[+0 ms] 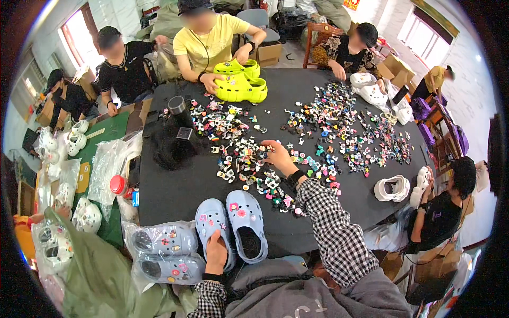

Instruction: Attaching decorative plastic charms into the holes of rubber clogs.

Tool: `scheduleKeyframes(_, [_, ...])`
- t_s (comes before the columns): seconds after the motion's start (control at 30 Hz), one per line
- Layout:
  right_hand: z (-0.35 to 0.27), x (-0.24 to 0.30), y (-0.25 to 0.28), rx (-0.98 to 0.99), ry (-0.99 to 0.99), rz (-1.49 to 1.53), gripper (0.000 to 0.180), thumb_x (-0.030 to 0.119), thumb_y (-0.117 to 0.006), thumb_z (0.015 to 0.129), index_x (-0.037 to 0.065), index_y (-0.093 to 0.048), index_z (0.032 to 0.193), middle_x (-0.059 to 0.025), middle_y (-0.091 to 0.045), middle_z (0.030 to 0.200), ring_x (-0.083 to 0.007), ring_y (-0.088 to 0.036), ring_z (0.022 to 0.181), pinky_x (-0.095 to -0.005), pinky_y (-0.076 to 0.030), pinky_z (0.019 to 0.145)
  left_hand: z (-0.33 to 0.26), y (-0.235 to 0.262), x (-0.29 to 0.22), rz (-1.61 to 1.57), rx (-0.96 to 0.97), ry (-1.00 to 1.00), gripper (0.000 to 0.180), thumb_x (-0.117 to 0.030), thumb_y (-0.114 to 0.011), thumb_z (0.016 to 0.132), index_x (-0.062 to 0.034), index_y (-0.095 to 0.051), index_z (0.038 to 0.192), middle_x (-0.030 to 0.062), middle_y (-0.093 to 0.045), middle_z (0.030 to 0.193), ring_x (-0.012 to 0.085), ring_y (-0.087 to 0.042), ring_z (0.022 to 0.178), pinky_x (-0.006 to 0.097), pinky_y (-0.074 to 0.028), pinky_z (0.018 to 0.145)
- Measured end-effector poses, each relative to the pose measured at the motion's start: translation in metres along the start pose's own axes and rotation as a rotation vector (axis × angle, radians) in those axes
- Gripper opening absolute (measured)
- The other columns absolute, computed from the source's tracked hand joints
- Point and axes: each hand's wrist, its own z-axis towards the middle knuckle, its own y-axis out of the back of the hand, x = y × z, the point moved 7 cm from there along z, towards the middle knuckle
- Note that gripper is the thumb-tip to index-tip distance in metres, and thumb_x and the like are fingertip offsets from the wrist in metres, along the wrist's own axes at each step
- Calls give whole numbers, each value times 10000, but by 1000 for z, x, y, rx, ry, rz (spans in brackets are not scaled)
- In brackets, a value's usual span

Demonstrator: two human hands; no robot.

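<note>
My left hand point(216, 253) is closed on a grey-blue clog point(211, 214), its fingers over the heel opening. The matching clog point(245, 217) stands right beside it, with colourful shoe charms on its top. My right hand point(279, 158) reaches over a pile of small shoe charms point(241, 159) in the middle of the black table point(175, 193). Its index finger and thumb are apart, and I see nothing held between them. Left of the clogs lies another pair of grey-blue clogs point(167, 254) in a clear plastic bag, with charms fitted.
Across the table a person in yellow handles lime-green clogs point(241, 87). More charms point(331, 116) spread to the right, near white clogs point(368, 90). At right, a person holds a white clog point(420, 186). A black tumbler point(177, 108) and red-lidded jar point(119, 185) stand left.
</note>
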Motion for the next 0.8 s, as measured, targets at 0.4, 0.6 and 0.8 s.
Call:
scheduleKeyframes(0.4, [-24, 15, 20, 149, 106, -217, 324, 29, -528, 847, 36, -585, 1165, -52, -630, 1052, -125, -568, 820, -272, -473, 735, 2, -4, 4, -152, 12, 25, 302, -88, -485, 869, 5, -560, 1147, 195, -614, 1046, 337, -567, 986, 391, -445, 889])
scheduleKeyframes(0.6, [-45, -10, 42, 67, 74, -217, 268, 50, -583, 793, 12, -626, 1055, -109, -658, 990, -190, -612, 850, -300, -482, 771, 6, -13, 10, -435, 46, 42, 306, -109, -504, 883, 6, -541, 1164, 159, -604, 1074, 286, -558, 1006, 365, -433, 913])
scheduleKeyframes(0.8, [-72, 5, 40, 51, 192, -270, 261, 14, -535, 789, 18, -628, 1032, -140, -637, 1009, -249, -613, 865, -335, -484, 756, 13, -27, 19, -1157, 164, 146, 316, -130, -523, 897, 7, -523, 1182, 123, -594, 1102, 235, -550, 1027, 339, -422, 937])
